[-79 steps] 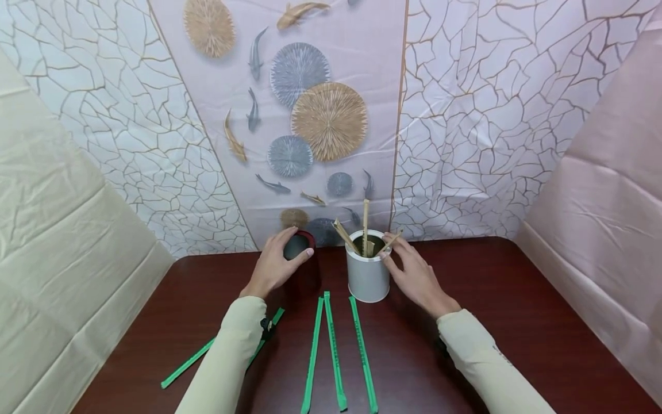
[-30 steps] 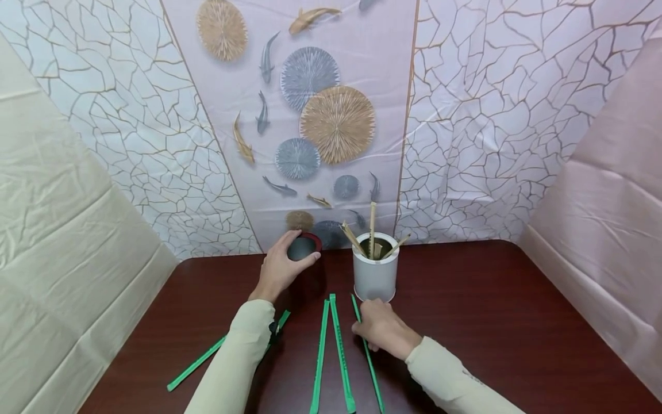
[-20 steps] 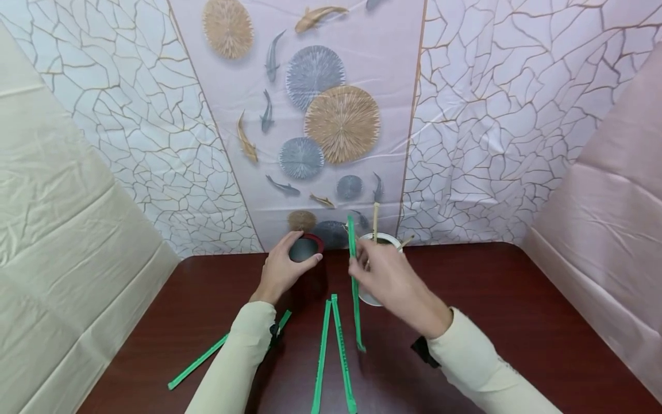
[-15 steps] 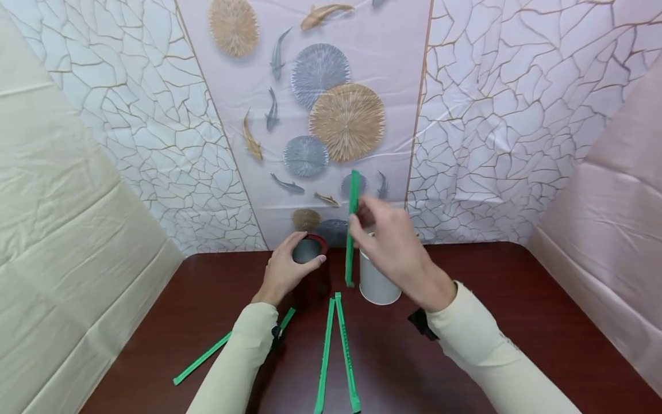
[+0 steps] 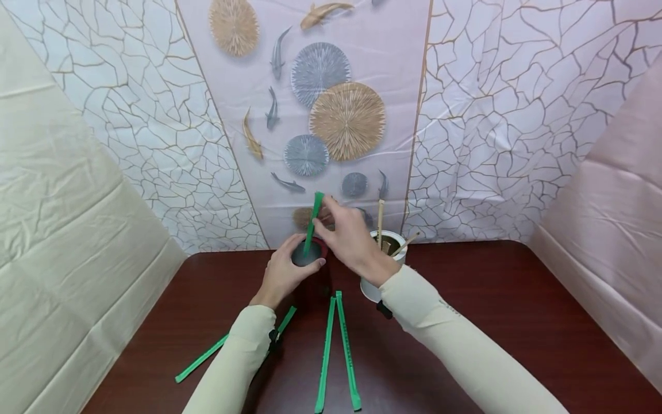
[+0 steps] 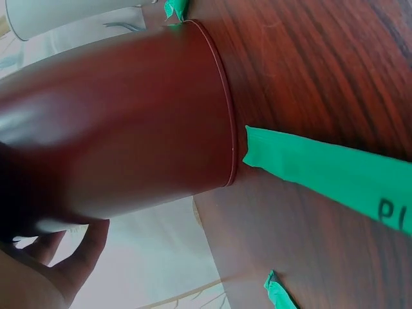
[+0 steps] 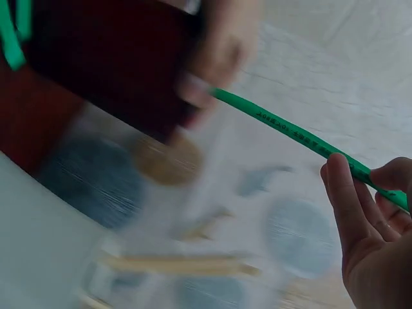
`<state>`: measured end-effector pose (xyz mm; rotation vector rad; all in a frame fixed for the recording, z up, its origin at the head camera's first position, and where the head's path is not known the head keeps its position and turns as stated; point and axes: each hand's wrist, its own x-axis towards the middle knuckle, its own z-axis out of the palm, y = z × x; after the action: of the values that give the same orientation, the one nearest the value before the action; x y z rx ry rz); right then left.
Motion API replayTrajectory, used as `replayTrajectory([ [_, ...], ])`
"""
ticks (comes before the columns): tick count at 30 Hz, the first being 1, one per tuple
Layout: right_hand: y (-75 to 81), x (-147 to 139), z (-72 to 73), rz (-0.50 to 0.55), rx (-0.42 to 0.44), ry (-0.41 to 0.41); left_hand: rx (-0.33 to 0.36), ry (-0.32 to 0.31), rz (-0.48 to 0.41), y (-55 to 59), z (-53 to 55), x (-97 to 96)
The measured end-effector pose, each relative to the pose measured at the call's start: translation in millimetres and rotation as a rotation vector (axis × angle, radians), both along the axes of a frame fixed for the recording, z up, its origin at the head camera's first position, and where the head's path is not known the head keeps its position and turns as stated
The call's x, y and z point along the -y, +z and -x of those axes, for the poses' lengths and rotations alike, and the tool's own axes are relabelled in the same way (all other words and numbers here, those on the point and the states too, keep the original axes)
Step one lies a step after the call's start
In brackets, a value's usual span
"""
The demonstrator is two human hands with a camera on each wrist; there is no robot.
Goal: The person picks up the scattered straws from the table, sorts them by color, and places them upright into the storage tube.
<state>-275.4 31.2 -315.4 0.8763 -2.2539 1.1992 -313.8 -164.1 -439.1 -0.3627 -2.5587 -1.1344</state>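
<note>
Green stick (image 5: 312,221) pinched in right hand (image 5: 347,237), now dipped into red cup (image 5: 308,256) gripped by left hand (image 5: 281,275); white cup (image 5: 370,287) half hidden behind.

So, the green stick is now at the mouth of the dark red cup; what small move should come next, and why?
Probably the right hand should lower the green stick further into the dark red cup and then let go. The stick's lower end is already inside the rim, most of it still stands above, and the left hand grips the cup steady.
</note>
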Motion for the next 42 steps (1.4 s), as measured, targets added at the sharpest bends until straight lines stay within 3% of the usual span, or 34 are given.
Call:
replayTrajectory([
  [5, -35.8, 4, 12.0, -0.066, 0.201, -0.054, 0.005, 0.0, 0.016, -1.1, -0.6, 0.9],
  [11, -45.5, 6, 13.6, -0.091, 0.256, -0.016, -0.001, -0.011, 0.012, -0.2, -2.7, 5.7],
  [16, -33.1, 0, 0.6, -0.109, 0.225, -0.006, -0.008, -0.021, 0.021, -0.8, -3.4, 7.2],
  [22, 1.3, -18, -31.2, -0.094, 0.205, -0.024, -0.003, -0.006, 0.011, -0.2, -4.1, 7.3],
  [25, 15.2, -31, -47.3, -0.09, 0.287, -0.009, 0.0, 0.005, 0.007, 0.4, -4.8, 7.8],
  [28, 16.7, -44, -58.1, -0.083, 0.415, 0.036, 0.005, 0.01, 0.002, -0.3, -5.1, 8.0],
  [32, -4.7, -62, -62.6, -0.077, 0.597, 0.092, 0.015, 0.018, 0.006, -1.8, -4.7, 6.4],
  [37, -49.8, -76, -58.3, 0.005, 0.798, 0.117, 0.026, 0.006, 0.01, -2.0, -1.9, 2.0],
  [42, -93.6, -72, -55.2, 0.071, 0.959, 0.138, 0.017, 0.0, 0.003, -1.2, -0.2, 3.6],
])
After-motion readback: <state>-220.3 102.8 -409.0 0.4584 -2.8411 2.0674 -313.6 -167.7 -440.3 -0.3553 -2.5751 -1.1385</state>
